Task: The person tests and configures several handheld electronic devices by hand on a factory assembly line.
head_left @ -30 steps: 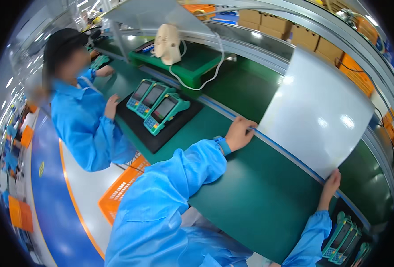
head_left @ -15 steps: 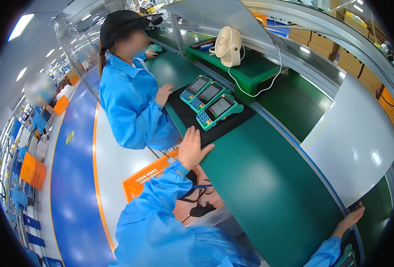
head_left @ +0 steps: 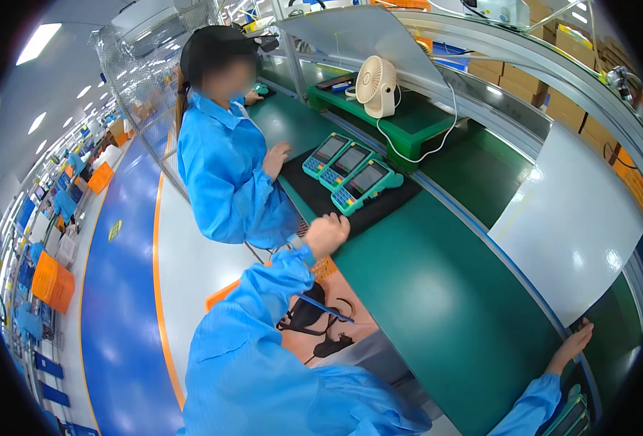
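My left hand (head_left: 326, 234) is closed with its fingers curled, at the near edge of a black mat (head_left: 387, 211). What it holds, if anything, is hidden. Three green-cased card payment terminals (head_left: 362, 184) lie side by side on that mat, just beyond the hand. At the far lower right, my right hand (head_left: 573, 349) stretches its fingers out by the bench's rail, beside the bottom corner of a white sheet (head_left: 576, 225). Close to my right forearm, another green device (head_left: 572, 416) is partly cut off by the picture's edge.
A co-worker in a blue smock (head_left: 231, 167) stands at the left of the green bench (head_left: 445, 291), one hand near the mat. A cream fan (head_left: 376, 86) with a white cable sits on a raised green shelf (head_left: 427, 127). Below the bench, an orange basket (head_left: 220, 294) shows.
My left hand has gone from flat with spread fingers to curled at the mat's edge. My right hand stays by the rail. The view has shifted slightly.
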`<control>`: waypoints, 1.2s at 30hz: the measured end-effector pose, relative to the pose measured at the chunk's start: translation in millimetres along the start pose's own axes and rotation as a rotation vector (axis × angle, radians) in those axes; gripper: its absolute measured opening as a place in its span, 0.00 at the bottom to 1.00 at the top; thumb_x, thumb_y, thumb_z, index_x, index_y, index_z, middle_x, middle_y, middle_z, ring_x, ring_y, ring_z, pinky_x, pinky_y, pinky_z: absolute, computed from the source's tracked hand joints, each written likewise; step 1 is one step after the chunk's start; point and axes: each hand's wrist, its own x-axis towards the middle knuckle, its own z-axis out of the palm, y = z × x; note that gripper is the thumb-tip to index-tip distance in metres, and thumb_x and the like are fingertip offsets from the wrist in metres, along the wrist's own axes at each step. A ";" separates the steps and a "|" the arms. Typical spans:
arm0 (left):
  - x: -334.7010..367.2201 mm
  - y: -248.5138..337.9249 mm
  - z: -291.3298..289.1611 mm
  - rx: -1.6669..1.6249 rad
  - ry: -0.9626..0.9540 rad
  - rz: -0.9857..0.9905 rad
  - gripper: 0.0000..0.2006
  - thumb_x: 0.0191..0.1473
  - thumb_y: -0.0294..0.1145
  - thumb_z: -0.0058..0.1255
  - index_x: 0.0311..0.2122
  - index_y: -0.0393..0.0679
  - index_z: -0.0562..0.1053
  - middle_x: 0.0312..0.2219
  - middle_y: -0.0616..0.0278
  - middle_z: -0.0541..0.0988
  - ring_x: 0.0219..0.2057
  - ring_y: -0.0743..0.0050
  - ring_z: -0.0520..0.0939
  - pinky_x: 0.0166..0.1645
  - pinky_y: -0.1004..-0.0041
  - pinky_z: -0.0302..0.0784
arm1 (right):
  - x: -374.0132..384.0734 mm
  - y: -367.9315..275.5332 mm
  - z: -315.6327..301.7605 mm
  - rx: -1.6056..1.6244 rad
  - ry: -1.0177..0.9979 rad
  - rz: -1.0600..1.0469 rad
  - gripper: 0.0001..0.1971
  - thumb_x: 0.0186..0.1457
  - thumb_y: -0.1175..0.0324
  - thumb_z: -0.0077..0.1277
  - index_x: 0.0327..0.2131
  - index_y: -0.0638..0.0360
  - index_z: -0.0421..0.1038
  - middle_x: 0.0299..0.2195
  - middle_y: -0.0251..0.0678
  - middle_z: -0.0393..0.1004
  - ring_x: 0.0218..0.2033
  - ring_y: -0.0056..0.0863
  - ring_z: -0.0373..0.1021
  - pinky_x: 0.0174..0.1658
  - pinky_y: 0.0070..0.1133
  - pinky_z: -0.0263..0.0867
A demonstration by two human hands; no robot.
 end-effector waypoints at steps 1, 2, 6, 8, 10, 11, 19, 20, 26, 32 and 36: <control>-1.4 11.8 -8.7 0.030 0.035 0.019 0.08 0.43 0.30 0.50 0.30 0.38 0.70 0.21 0.60 0.71 0.22 0.68 0.77 0.18 0.71 0.70 | -0.4 -0.6 0.4 0.058 -0.017 0.024 0.27 0.67 0.48 0.37 0.47 0.67 0.71 0.44 0.39 0.73 0.46 0.30 0.67 0.53 0.26 0.60; -2.6 26.6 -18.2 0.012 0.041 -0.016 0.09 0.42 0.30 0.50 0.30 0.38 0.69 0.21 0.60 0.71 0.22 0.68 0.76 0.17 0.72 0.70 | -0.5 -1.3 0.4 -0.001 0.016 0.024 0.27 0.67 0.48 0.37 0.46 0.67 0.71 0.43 0.39 0.73 0.46 0.30 0.68 0.53 0.26 0.60; -17.5 94.9 -70.7 -0.012 0.126 0.035 0.17 0.39 0.30 0.50 0.36 0.30 0.70 0.22 0.55 0.70 0.22 0.65 0.74 0.14 0.72 0.68 | 5.9 -2.6 5.6 -0.014 0.030 0.028 0.26 0.68 0.50 0.37 0.47 0.68 0.71 0.44 0.40 0.73 0.47 0.31 0.68 0.54 0.25 0.61; -23.6 132.9 -104.6 -0.123 0.194 0.015 0.20 0.39 0.31 0.50 0.37 0.27 0.72 0.28 0.38 0.77 0.26 0.55 0.80 0.17 0.70 0.73 | 6.6 -2.8 8.2 0.049 0.061 0.042 0.26 0.68 0.50 0.37 0.48 0.68 0.71 0.45 0.41 0.73 0.47 0.31 0.68 0.54 0.25 0.62; -30.1 166.0 -139.9 -0.258 0.208 0.126 0.20 0.41 0.30 0.49 0.38 0.25 0.73 0.28 0.31 0.78 0.26 0.51 0.82 0.19 0.68 0.76 | 8.0 -3.8 9.2 0.017 0.061 0.032 0.26 0.68 0.51 0.36 0.48 0.68 0.71 0.45 0.42 0.73 0.47 0.32 0.69 0.54 0.25 0.62; -33.6 184.0 -158.1 -0.319 0.218 0.182 0.19 0.42 0.30 0.48 0.38 0.24 0.74 0.25 0.32 0.78 0.24 0.48 0.82 0.20 0.67 0.78 | 8.2 -4.3 8.4 -0.018 0.067 0.026 0.26 0.68 0.52 0.36 0.48 0.68 0.71 0.45 0.42 0.73 0.47 0.32 0.69 0.54 0.25 0.62; -36.7 337.3 -245.6 -0.793 0.350 0.556 0.19 0.38 0.35 0.51 0.29 0.24 0.74 0.17 0.44 0.74 0.15 0.57 0.74 0.16 0.63 0.71 | 8.3 -1.2 -3.5 -0.139 0.121 -0.102 0.24 0.68 0.53 0.35 0.43 0.66 0.73 0.39 0.40 0.74 0.40 0.30 0.69 0.48 0.26 0.63; -35.3 347.7 -250.3 -0.762 0.345 0.529 0.18 0.37 0.34 0.51 0.29 0.25 0.74 0.16 0.45 0.73 0.15 0.58 0.74 0.16 0.64 0.71 | 7.8 -0.1 -3.4 -0.108 0.123 -0.098 0.24 0.68 0.53 0.36 0.43 0.65 0.74 0.39 0.39 0.74 0.40 0.30 0.68 0.48 0.26 0.63; -32.3 378.4 -280.6 -0.352 0.299 0.559 0.14 0.26 0.22 0.58 0.26 0.32 0.75 0.12 0.52 0.72 0.13 0.63 0.74 0.14 0.68 0.65 | -6.3 -15.2 3.5 -0.200 0.130 -0.179 0.21 0.66 0.59 0.35 0.38 0.63 0.76 0.36 0.37 0.74 0.39 0.29 0.68 0.46 0.28 0.64; -26.5 358.2 -282.7 -0.272 0.341 0.647 0.07 0.43 0.25 0.54 0.29 0.34 0.75 0.15 0.46 0.76 0.15 0.61 0.76 0.16 0.69 0.66 | -53.4 -101.2 1.7 0.025 0.003 -0.104 0.16 0.66 0.64 0.40 0.34 0.65 0.75 0.35 0.35 0.75 0.37 0.23 0.68 0.42 0.21 0.63; -5.3 264.8 -269.1 -1.206 -0.196 1.087 0.17 0.52 0.41 0.54 0.35 0.34 0.75 0.35 0.43 0.79 0.36 0.55 0.82 0.33 0.64 0.80 | -99.9 -177.1 -25.7 0.163 -0.274 0.191 0.14 0.66 0.63 0.43 0.45 0.63 0.72 0.40 0.34 0.74 0.41 0.21 0.69 0.43 0.22 0.64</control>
